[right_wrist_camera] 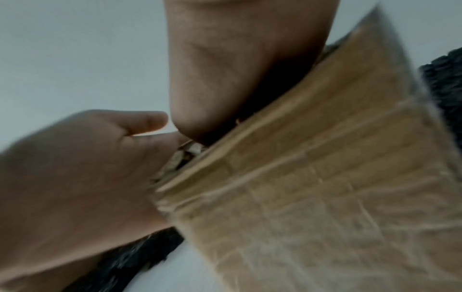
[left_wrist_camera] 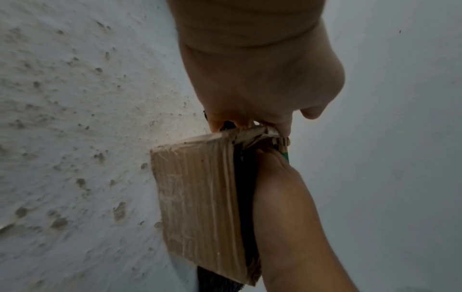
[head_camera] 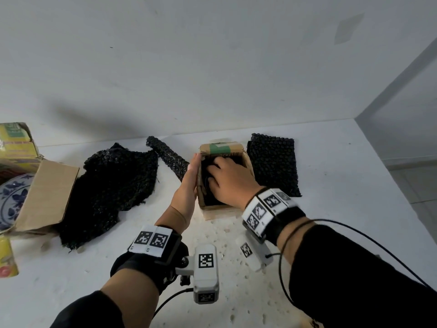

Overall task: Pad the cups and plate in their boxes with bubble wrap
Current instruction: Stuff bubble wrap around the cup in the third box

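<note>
A: Where's the small cardboard box (head_camera: 224, 178)?
B: Mid worktop (head_camera: 331, 209), open top up, long axis near–far. Black bubble wrap (head_camera: 208, 166) inside.
A: Hands?
B: Right hand (head_camera: 227, 183) reaches in from above, fingers curled down on the wrap. Left hand (head_camera: 189, 183) lies flat, fingers straight, against the left wall.
A: Spare wrap?
B: Flat sheet (head_camera: 272, 162) just right of the box; right hand nearer.

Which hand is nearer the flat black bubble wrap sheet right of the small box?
Right. The right hand reaches into the small cardboard box beside that flat black bubble wrap sheet; the left hand presses the box's far side.
</note>
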Tool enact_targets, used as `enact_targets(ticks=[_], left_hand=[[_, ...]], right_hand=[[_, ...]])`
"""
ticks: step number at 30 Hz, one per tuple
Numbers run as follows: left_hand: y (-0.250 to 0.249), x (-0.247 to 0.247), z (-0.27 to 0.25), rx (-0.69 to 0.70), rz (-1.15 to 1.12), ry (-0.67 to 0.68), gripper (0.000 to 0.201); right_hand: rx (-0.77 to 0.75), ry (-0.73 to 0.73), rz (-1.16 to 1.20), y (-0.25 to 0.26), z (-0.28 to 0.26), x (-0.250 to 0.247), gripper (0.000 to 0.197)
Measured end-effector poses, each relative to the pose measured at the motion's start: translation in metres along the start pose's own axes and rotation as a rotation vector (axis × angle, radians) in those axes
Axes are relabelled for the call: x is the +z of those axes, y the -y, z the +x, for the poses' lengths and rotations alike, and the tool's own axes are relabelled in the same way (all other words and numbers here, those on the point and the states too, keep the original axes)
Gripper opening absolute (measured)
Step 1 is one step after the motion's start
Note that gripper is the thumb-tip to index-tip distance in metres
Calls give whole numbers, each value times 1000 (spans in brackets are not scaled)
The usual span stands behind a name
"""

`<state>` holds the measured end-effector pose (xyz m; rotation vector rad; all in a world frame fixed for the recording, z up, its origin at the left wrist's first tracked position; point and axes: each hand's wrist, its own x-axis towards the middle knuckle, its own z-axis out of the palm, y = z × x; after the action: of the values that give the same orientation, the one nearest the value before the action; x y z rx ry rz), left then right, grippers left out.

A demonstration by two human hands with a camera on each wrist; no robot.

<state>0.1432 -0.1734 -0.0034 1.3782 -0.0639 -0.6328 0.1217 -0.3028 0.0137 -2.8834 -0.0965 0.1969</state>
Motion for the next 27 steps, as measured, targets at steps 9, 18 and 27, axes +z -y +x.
enact_targets(ticks=[9,18,27], left_hand=[[-1,2,-1,-5,32,-10,46],[-15,10,-7,-5,206,-92,42],[-61,89,0,336,484,-328,29]], right_hand=[[352,140,135,14,-3,6,56],[245,318,380,-13,2,-42,50],[329,-8,441,-108,-44,-107,23]])
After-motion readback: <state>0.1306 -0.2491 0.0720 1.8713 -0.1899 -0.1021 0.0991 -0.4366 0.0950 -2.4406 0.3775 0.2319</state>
